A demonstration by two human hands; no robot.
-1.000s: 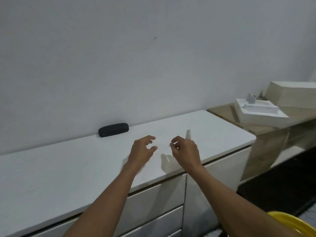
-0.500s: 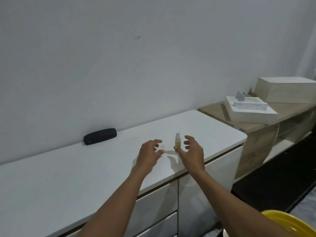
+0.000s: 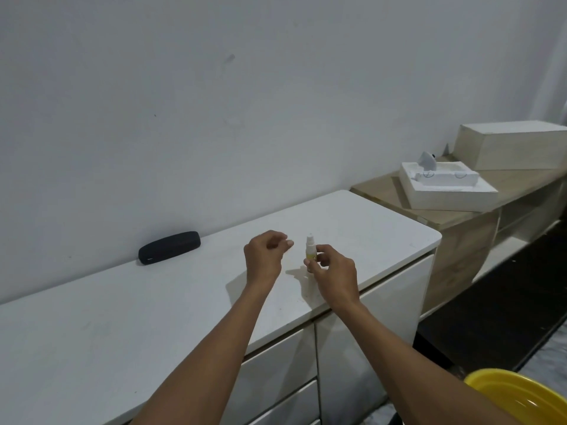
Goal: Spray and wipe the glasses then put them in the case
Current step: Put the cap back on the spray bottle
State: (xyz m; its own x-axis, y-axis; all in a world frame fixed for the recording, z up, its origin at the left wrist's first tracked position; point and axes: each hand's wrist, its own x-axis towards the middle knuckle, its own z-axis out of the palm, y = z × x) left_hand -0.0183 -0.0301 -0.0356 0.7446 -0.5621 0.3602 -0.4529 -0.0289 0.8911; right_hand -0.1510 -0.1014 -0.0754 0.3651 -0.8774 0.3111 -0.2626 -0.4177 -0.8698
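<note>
Right hand pinching a small upright spray bottle above a white cabinet top, left hand loosely curled beside it – contents unclear, black glasses case closed by the wall – well apart

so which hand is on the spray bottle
The right hand: its fingers pinch the spray bottle. The left hand is apart from it, curled.
</note>
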